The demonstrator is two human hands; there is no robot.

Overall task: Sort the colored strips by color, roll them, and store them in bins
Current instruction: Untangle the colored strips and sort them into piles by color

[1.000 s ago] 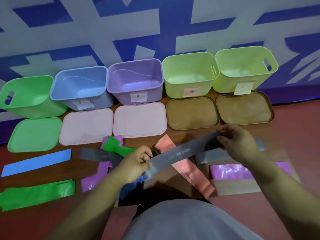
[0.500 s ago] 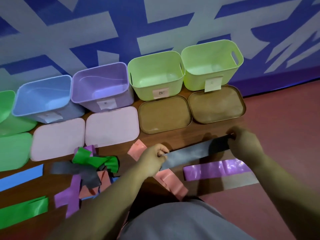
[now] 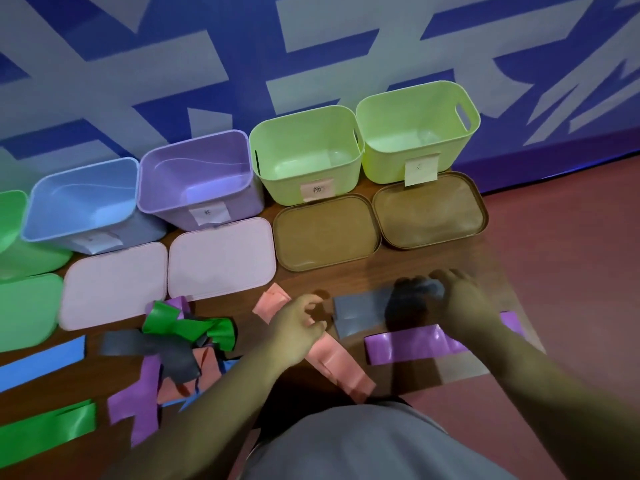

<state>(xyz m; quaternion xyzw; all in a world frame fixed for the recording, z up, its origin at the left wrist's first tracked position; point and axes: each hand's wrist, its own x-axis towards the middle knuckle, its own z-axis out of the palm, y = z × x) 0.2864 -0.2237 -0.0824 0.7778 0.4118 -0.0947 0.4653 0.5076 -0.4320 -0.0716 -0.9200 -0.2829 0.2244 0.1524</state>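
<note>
This looks like a staged sorting station in a demonstration or training room rather than a home: a wooden worktop (image 3: 346,282) set against a wall (image 3: 311,46) painted with large blue and grey graphics, a tidy row of open plastic bins (image 3: 304,157) each bearing a handwritten paper label (image 3: 317,189), and their lids (image 3: 325,233) laid out in front in a matching line

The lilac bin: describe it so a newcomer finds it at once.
Five open bins stand in a row along the blue-and-white wall. The lilac bin is the middle one, between the pale blue bin and a yellow-green bin. It is the only lilac bin, and has a small white label in front.
</note>
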